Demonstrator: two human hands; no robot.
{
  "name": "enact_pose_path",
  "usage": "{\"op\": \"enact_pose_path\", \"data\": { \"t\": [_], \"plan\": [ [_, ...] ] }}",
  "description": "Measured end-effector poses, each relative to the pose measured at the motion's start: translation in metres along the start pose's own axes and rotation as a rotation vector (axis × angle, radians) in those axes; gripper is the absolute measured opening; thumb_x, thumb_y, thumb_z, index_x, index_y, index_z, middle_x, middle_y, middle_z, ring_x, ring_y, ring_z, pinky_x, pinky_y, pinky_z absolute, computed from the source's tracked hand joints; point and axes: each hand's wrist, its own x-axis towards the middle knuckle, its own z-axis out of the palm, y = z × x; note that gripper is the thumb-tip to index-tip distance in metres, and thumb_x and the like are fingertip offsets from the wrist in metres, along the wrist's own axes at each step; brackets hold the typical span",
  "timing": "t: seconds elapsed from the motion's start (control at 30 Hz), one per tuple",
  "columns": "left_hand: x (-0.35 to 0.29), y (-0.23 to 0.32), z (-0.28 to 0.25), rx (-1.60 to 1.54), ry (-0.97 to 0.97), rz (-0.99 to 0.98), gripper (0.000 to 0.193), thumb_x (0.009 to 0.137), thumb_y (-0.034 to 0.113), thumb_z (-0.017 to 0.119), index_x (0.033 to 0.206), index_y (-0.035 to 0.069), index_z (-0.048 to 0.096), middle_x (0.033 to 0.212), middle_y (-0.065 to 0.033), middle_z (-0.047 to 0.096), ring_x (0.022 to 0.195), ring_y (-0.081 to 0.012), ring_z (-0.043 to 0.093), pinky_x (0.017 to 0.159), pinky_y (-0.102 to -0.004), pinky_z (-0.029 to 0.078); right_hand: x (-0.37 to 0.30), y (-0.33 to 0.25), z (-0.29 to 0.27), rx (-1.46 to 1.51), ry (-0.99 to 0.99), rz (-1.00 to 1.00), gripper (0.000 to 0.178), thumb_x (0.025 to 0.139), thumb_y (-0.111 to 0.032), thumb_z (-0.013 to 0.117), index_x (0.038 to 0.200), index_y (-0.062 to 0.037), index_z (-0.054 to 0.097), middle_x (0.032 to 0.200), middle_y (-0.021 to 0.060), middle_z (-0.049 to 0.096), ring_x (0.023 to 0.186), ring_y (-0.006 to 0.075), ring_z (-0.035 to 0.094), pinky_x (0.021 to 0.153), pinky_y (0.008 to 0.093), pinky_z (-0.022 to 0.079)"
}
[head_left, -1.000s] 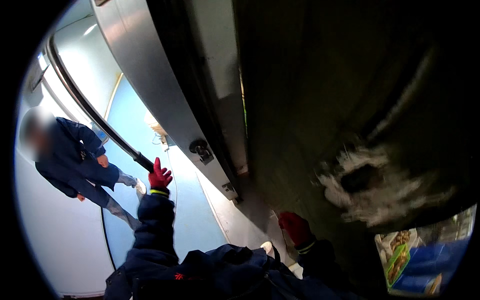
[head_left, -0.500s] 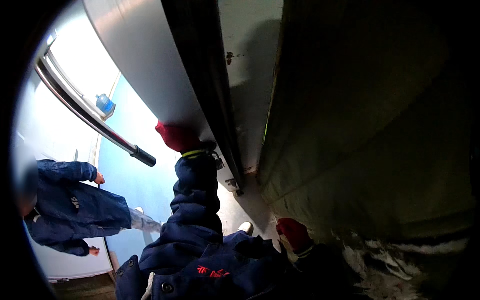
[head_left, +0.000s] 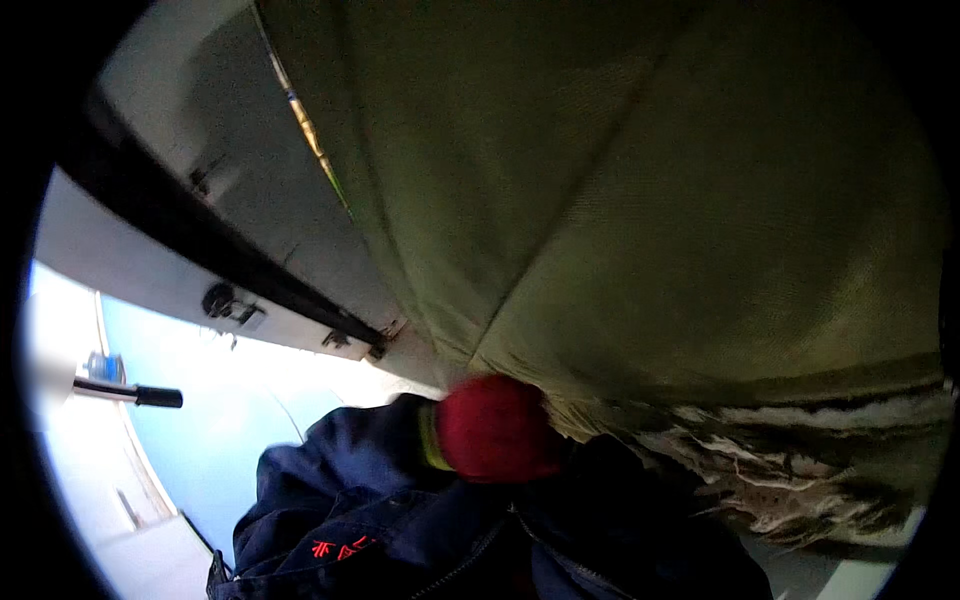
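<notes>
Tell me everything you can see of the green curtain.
The curtain is a broad sheet of dark olive green, seemingly heavy cloth, filling most of the view's upper right. A dark crease or seam slants down across it, and folds converge near the gloved left hand. Its left edge runs beside a grey panel, with a thin bright strip showing along it. Lower right, a ragged, pale patch looks torn or frayed. Whether the hand touches it is unclear.
</notes>
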Motion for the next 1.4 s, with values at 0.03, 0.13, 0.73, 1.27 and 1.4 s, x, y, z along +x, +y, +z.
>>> {"op": "enact_pose_path", "data": {
  "t": [0.03, 0.13, 0.73, 1.27, 1.4],
  "plan": [
    [0.013, -0.008, 0.019, 0.007, -0.197, 0.041, 0.028, 0.073, 0.025, 0.063, 0.095, 0.008, 0.063, 0.090, -0.0120, 0.063, 0.086, -0.0242, 0.060, 0.078, -0.0395, 0.048, 0.012, 0.000, 0.007, -0.011, 0.010, 0.024, 0.021, 0.079, -0.021, 0.056, 0.094, -0.0072, 0.061, 0.083, 0.0122, 0.062, 0.073, 0.0226, 0.061, 0.069, 0.0366, 0.048],
    [-0.009, -0.090, 0.101, 0.009, -0.227, -0.121, 0.021, 0.077, 0.024, 0.057, 0.091, 0.009, 0.063, 0.087, -0.0116, 0.062, 0.083, -0.0253, 0.060, 0.075, -0.0404, 0.048, 0.037, 0.029, -0.018, -0.204, 0.034, 0.117, 0.020, 0.075, -0.022, 0.060, 0.088, -0.0084, 0.062, 0.080, 0.0123, 0.063, 0.072, 0.0234, 0.061, 0.068, 0.0370, 0.048],
    [0.083, -0.330, -0.124, 0.954, -0.101, -0.094, 0.015, 0.076, 0.007, 0.063, 0.091, 0.005, 0.058, 0.075, -0.0116, 0.057, 0.065, -0.0294, 0.054, 0.058, -0.0391, 0.044, -0.085, 0.214, -0.326, 0.252, 1.737, 0.467, 0.038, 0.074, -0.001, 0.054, 0.112, -0.0006, 0.052, 0.109, 0.0116, 0.056, 0.101, 0.0209, 0.053, 0.089, 0.0318, 0.041],
    [-0.175, -0.529, -0.063, 0.924, -0.089, -1.781, 0.072, 0.076, 0.047, 0.061, 0.125, 0.000, 0.037, 0.121, -0.0232, 0.046, 0.109, -0.0347, 0.048, 0.092, -0.0408, 0.039, -0.053, 0.322, -0.381, -0.026, 0.615, 1.633, 0.029, 0.073, -0.026, 0.058, 0.097, -0.0108, 0.058, 0.104, 0.0208, 0.056, 0.096, 0.0334, 0.056, 0.082, 0.0421, 0.046],
    [-0.134, -0.642, 0.015, 0.429, -0.483, -1.818, 0.064, 0.076, 0.045, 0.060, 0.119, 0.001, 0.039, 0.115, -0.0218, 0.048, 0.104, -0.0332, 0.049, 0.088, -0.0410, 0.040, -0.075, 0.314, -0.342, 0.293, 0.555, 1.748, 0.026, 0.075, -0.023, 0.055, 0.097, -0.0095, 0.059, 0.106, 0.0195, 0.056, 0.096, 0.0327, 0.057, 0.082, 0.0414, 0.046]
  ]
}}
